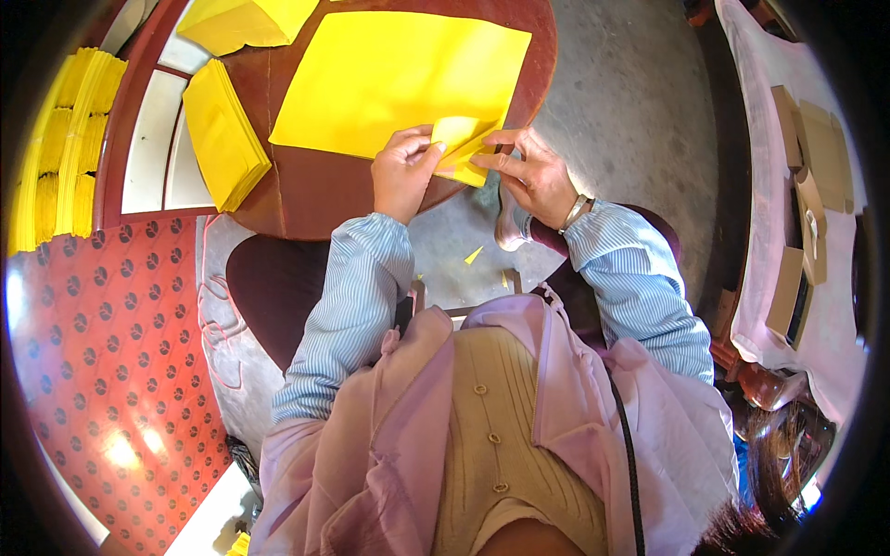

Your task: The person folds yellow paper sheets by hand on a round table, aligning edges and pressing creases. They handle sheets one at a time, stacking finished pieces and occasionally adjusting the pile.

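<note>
A large yellow paper sheet (pixel 399 79) lies flat on the round, dark red table. At its near right corner is a smaller folded piece of yellow paper (pixel 461 165), partly standing up; whether it joins the sheet I cannot tell. My left hand (pixel 402 176) pinches the left side of this folded paper, thumb on top. From the right, my right hand (pixel 536 176) holds its other edge between thumb and fingers. Both hands are over the table's near edge, close together.
A stack of folded yellow paper (pixel 225 136) lies on the table's left side, with another yellow stack (pixel 246 23) behind it. More yellow bundles (pixel 69 153) are at far left. Yellow scraps (pixel 474 255) dot the floor. Opened cardboard boxes (pixel 808 199) sit on a pale cloth at right.
</note>
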{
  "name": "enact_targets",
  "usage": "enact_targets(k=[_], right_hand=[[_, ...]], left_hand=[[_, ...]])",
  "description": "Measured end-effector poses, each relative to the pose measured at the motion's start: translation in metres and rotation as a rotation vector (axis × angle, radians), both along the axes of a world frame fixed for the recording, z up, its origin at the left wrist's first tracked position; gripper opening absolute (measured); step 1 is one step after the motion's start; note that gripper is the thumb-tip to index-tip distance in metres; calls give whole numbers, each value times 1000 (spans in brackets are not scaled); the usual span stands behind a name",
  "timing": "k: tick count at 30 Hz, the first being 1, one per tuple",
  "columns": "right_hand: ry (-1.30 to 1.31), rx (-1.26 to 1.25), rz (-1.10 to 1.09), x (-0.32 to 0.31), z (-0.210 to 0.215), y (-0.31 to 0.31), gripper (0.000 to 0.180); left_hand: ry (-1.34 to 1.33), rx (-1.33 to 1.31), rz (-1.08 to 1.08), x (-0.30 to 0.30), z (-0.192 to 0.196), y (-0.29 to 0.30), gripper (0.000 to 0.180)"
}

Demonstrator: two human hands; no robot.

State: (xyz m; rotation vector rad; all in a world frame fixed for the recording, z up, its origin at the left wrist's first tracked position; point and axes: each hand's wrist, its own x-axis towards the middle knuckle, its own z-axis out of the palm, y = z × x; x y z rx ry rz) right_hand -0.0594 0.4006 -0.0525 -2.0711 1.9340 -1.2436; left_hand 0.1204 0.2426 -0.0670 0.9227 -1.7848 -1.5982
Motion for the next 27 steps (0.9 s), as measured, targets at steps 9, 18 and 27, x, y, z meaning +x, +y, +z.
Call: enact_targets(k=[9,18,27], right_hand=[[9,-11,14,-1,-1,-12,45],[-19,-44,-3,3,3,-15,42],[58,38,32,7,3,-7,27]], left_hand=[[24,-51,-78,5,-4,-4,29],[-59,-238,11,0,0,10,28],[-21,-204,46,-1,-10,6,21]])
